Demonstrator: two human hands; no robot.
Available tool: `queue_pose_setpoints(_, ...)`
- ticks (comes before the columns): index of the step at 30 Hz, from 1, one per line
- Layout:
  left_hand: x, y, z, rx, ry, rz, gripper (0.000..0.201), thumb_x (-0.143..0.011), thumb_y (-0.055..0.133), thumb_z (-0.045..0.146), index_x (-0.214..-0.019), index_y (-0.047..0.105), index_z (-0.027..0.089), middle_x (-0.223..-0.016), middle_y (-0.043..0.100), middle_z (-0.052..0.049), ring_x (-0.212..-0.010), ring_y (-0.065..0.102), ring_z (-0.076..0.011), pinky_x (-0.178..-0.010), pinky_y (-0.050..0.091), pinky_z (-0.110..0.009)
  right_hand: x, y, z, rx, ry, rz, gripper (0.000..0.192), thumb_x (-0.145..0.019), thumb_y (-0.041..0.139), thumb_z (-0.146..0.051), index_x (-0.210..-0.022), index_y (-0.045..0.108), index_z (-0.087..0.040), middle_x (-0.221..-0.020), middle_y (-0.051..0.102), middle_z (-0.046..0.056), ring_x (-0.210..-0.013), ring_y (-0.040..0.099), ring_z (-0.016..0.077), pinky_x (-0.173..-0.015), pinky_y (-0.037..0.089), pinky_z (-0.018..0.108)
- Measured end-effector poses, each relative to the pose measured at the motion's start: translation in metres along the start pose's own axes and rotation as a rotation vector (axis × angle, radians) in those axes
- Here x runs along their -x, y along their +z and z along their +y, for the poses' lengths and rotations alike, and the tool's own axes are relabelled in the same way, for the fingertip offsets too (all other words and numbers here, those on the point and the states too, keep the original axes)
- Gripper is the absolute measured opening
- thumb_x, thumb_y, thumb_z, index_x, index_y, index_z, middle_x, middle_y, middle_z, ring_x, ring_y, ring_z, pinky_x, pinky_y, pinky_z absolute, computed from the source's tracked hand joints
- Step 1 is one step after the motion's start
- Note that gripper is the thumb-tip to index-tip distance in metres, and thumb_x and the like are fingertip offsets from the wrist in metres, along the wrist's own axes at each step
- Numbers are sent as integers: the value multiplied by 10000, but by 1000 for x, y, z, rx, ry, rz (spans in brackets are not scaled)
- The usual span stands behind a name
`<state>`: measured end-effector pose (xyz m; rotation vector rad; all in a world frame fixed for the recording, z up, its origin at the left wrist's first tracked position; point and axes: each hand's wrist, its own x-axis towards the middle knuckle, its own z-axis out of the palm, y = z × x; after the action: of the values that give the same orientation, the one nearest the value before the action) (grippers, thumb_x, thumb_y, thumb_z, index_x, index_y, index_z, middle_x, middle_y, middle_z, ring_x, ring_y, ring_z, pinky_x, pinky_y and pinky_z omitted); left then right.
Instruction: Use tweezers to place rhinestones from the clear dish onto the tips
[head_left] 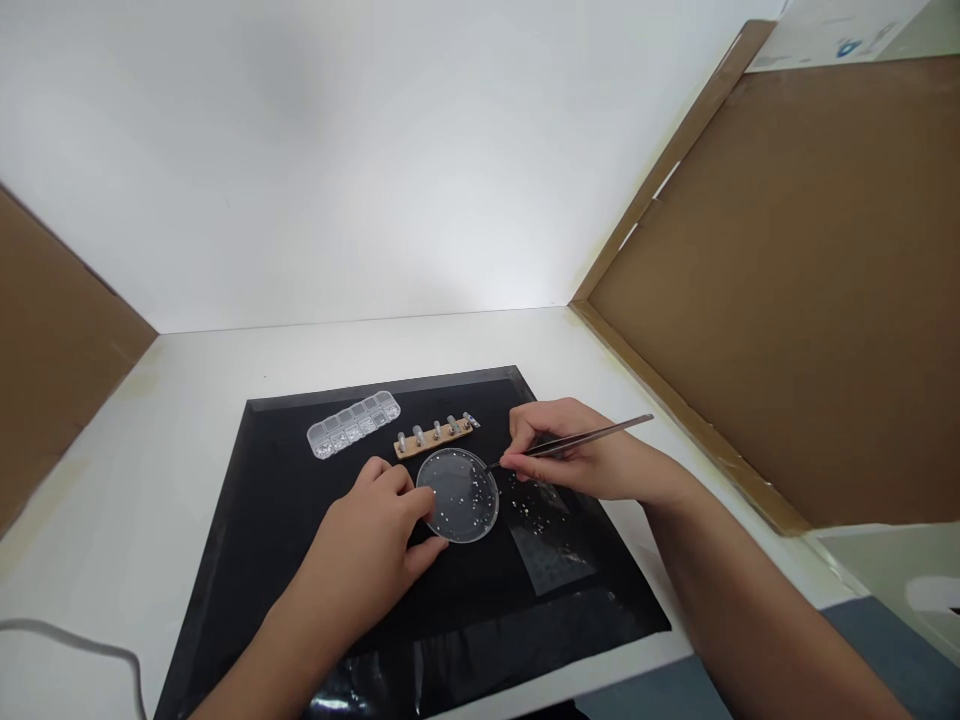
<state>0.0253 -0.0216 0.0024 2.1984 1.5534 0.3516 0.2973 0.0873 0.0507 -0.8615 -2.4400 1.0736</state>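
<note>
My left hand point(375, 530) pinches the near-left rim of the clear round dish point(458, 495) on the black mat point(300, 520), while my right hand point(577, 455) squeezes the tweezers point(570, 443) with their tip at the dish's right edge; I judge a nudge could tip the dish and scatter its tiny gems, or too tight a squeeze could flick one away onto the mat. I can read no brand or writing; the label on the white box point(840, 35) is too small.
</note>
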Motion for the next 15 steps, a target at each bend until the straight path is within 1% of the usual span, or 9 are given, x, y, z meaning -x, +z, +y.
queue_pose_setpoints(4,1,-1,0,-6,15,58,130,-889,819,332,-960,732,266,-974,690,-44,-1020,599,-290,-649,504,-323,-3,4,5,-130,-27,44,202,-965,784,-318,-844,691,-186,-750,703,2,-654,664,124,-573,495,242)
queue_pose_setpoints(7,1,-2,-1,45,10,137,166,-874,831,365,-913,711,258,-961,704,-28,-943,629,-275,-644,511,-339,-7,11,5,-226,-76,101,211,-959,798,-311,-824,696,-185,-743,692,10,-652,642,127,-572,497,256)
queue_pose_setpoints(9,1,-2,-1,103,22,211,143,-899,803,353,-922,702,254,-992,714,-24,-944,648,-261,-688,536,-353,-9,16,5,-289,-92,144,217,-967,792,-311,-820,689,-189,-727,685,9,-647,626,130,-564,489,261)
queue_pose_setpoints(12,0,0,-1,230,68,327,85,-958,731,286,-1035,708,256,-1054,723,-25,-1001,669,-241,-793,570,-372,-12,23,5,-385,-98,180,228,-975,787,-304,-817,661,-198,-708,690,4,-648,615,132,-573,486,264)
queue_pose_setpoints(15,-1,2,0,353,109,402,146,-982,704,264,-1128,712,261,-1096,732,-27,-1029,682,-226,-873,583,-384,-14,29,4,-471,-91,176,238,-964,804,-294,-822,641,-195,-706,701,6,-651,613,133,-588,486,267)
